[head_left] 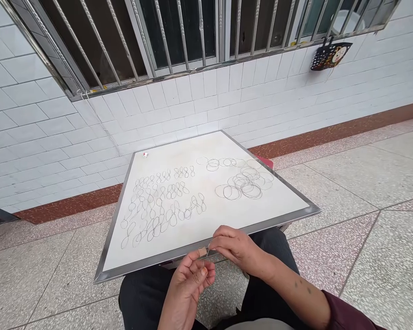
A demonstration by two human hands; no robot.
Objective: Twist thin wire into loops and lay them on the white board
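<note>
Just off the near edge of the white table (206, 146), my left hand (192, 277) pinches a thin wire loop between thumb and fingers. A tan bandage or tape wraps its index fingertip. My right hand (232, 247) touches that fingertip, its thumb and fingers closed on part of the same thin wire. Rows of wires twisted into figure-eight shapes (154, 228) lie on the table's left half. Round wire loops (251, 190) lie overlapping on the right half, with a line of more loops behind them.
A small white and red item (145, 155) sits at the table's far left corner. Behind is a tiled wall with a barred window (182, 32), and a black basket (330, 56) hangs at right. Part of a red stool (266, 162) shows beyond the table's right edge.
</note>
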